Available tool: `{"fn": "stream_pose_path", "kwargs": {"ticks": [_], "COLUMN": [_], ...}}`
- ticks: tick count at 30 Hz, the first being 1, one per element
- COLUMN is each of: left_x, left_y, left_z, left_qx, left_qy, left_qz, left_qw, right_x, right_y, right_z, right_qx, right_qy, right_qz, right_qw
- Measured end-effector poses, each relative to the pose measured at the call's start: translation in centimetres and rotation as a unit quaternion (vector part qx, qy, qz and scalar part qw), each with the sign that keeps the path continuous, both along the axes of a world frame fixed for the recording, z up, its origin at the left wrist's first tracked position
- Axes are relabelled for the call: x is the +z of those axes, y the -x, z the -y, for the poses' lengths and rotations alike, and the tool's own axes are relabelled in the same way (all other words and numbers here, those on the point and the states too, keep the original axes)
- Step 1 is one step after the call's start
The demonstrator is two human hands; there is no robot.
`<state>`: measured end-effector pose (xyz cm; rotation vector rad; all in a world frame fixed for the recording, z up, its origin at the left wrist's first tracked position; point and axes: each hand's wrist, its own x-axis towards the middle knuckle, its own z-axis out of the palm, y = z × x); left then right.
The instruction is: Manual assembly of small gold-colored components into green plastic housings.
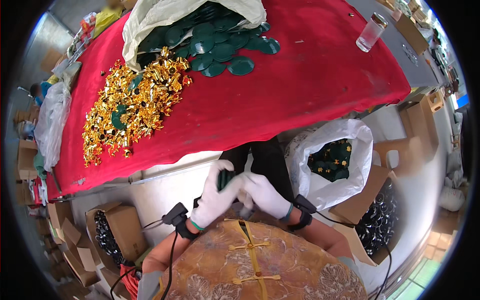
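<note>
Draped across the upper half of the frame: wrinkled red cloth (260, 100). Held near the centre, just below the cloth's edge: a dark green piece (226, 180), smooth — clamped in the curled fingers of the knit-gloved left hand (212, 198), long side running roughly up and down the frame, facing direction too blurred to tell. Close beside it, the gloved right hand (265, 195), fingers bent; cannot tell whether gripping anything. Strewn at upper left, shiny, jagged gold pieces (145, 102); spilling at upper centre from a creased off-white sack (136, 29), thin, glossy round green discs (241, 65).
</note>
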<state>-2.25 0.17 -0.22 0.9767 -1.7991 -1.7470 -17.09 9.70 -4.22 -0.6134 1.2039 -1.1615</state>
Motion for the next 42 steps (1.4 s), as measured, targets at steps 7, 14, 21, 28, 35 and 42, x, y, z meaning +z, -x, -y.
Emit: {"fn": "stream_pose_path", "kwargs": {"ticks": [7,14,21,28,35,42], "left_x": [0.3,-0.5,0.0,0.3,-0.5,-1.3], "left_y": [0.6,0.2,1.3,1.5,2.5,2.4], "left_z": [0.6,-0.9,0.7,-0.1,-1.1,1.0], "left_qx": [0.104,-0.012,0.065,0.034,-0.04,0.074], "left_qy": [-0.386,0.1,-0.246,-0.097,0.083,-0.389], "left_qz": [-0.096,0.003,-0.064,-0.058,-0.042,-0.09], "left_qw": [0.912,0.995,0.965,0.993,0.995,0.914], "right_x": [1.0,1.1,3.2,0.3,0.7,6.4], "right_y": [-0.7,0.4,0.6,-1.2,2.0,12.7], "right_z": [-0.4,-0.5,0.2,-0.6,-2.5,-7.2], "right_qx": [0.098,0.01,0.04,-0.022,-0.029,0.052], "right_qy": [0.137,0.008,0.059,0.15,-0.07,-0.142], "right_qz": [-0.539,0.172,-0.342,-0.467,0.19,-0.653], "right_qw": [0.825,0.985,0.937,0.871,0.979,0.742]}}
